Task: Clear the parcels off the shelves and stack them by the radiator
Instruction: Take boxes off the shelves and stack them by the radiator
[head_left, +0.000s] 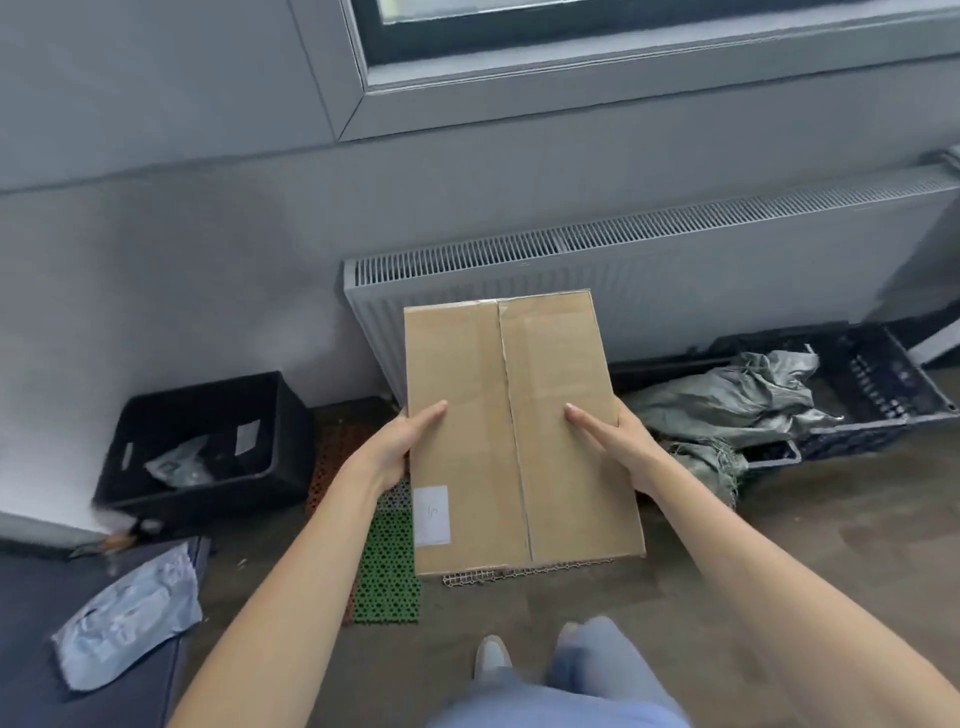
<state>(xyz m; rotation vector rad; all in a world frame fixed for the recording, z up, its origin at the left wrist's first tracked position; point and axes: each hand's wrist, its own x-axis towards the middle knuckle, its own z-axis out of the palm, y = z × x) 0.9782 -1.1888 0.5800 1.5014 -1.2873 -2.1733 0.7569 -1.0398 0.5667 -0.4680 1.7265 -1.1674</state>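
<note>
To my far left a black plastic bin (208, 441) sits against the wall with crumpled plastic bags inside. Nearer on the left, a grey poly mailer bag (127, 616) lies on a dark mat (31, 613). In the middle of the floor lie perforated tiles, an orange one (337, 457) farther off and a green one (389, 571) nearer me. To the right, a dark slatted crate (872, 384) holds a rumpled grey woven sack (737, 410). A window (623, 31) is overhead.

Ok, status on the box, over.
Left hand and right hand grip cardboard box. Box held before radiator. Floor mats below.
</note>
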